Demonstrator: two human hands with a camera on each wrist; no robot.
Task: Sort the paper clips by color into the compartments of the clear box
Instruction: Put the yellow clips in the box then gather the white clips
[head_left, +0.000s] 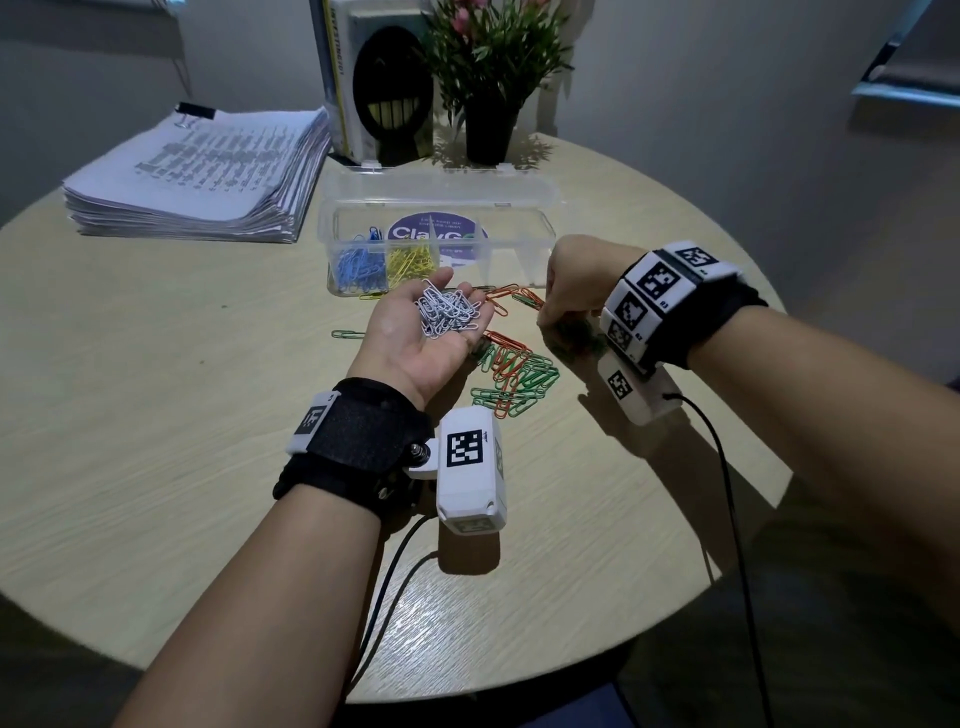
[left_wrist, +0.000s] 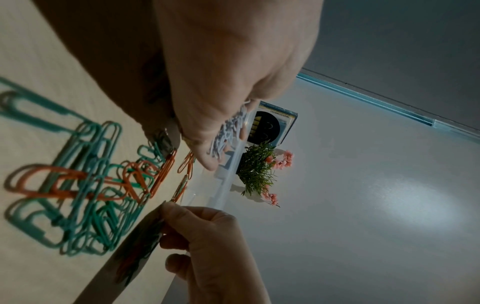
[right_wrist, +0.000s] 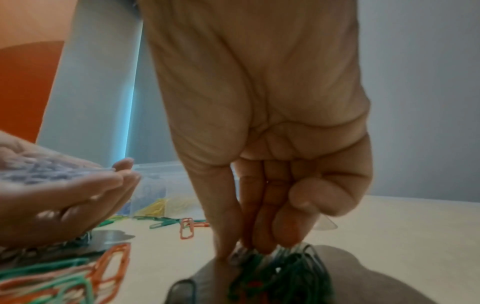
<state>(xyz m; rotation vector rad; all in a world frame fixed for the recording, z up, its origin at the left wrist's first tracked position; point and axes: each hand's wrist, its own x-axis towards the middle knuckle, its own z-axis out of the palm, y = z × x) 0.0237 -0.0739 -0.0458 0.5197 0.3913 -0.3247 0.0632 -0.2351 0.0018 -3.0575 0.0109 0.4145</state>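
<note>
**Two colours boxed, three to go**

Blue and yellow clips already lie in the clear box (head_left: 439, 228) at 12 o'clock, its long axis running 9 to 3. The left hand (head_left: 415, 332), palm up and cupped, carries the white clips (head_left: 449, 309). The right hand (head_left: 574, 283) pinches into the green and orange clips (head_left: 514, 376) on the table (head_left: 182, 389).

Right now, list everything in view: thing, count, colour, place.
table: one, pale wood, round.
clear box: one, lid open, table centre.
blue clips: pile, box's left compartment.
yellow clips: pile, next compartment.
white clips: handful, on left palm.
green and orange clips: mixed, loose on table.
paper stack: one, white, far left.
books: upright behind box.
potted plant: one, pink flowers, beside books.
left hand: palm up, cupped.
right hand: fingertips down at clips.
</note>
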